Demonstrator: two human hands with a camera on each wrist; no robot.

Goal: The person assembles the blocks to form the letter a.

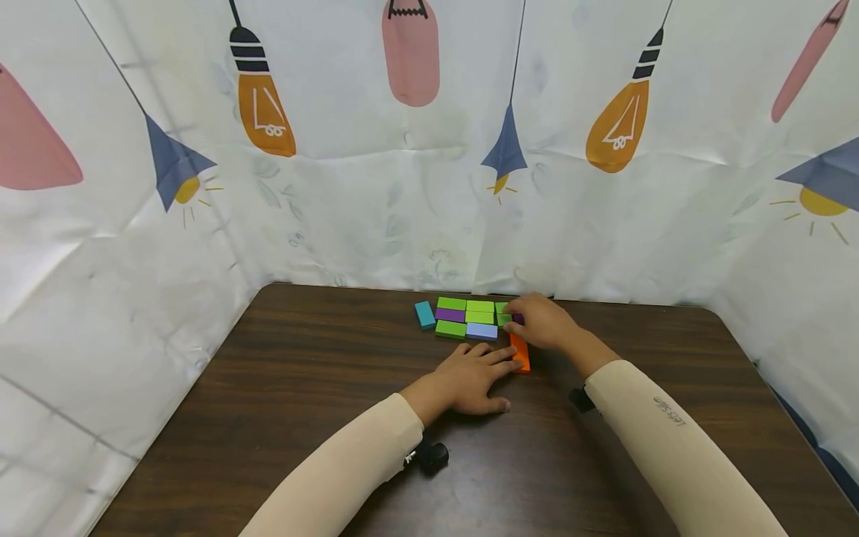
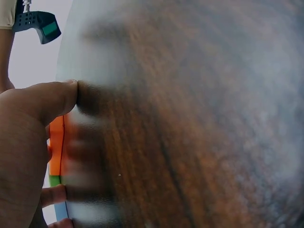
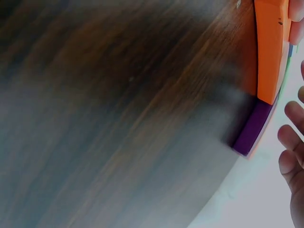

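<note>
Flat wooden-looking blocks lie together near the table's far edge. My left hand (image 1: 472, 378) rests low over the table with fingers spread, its fingertips at an orange block (image 1: 520, 356). My right hand (image 1: 545, 322) is over the right end of the group, near a purple block (image 1: 518, 318) and a green block (image 1: 502, 315), partly covering them. In the right wrist view, that purple block (image 3: 254, 126) meets the end of the orange block (image 3: 269, 52), and the right fingers (image 3: 290, 137) are loosely bent beside them, with nothing visible between them.
Left of my right hand lie a light blue block (image 1: 481, 332), light green blocks (image 1: 479, 312), a second purple block (image 1: 450, 315) and more green blocks (image 1: 450, 330). A teal block (image 1: 425, 315) lies tilted at the far left. A printed white curtain (image 1: 416, 216) hangs behind the brown table (image 1: 302, 403).
</note>
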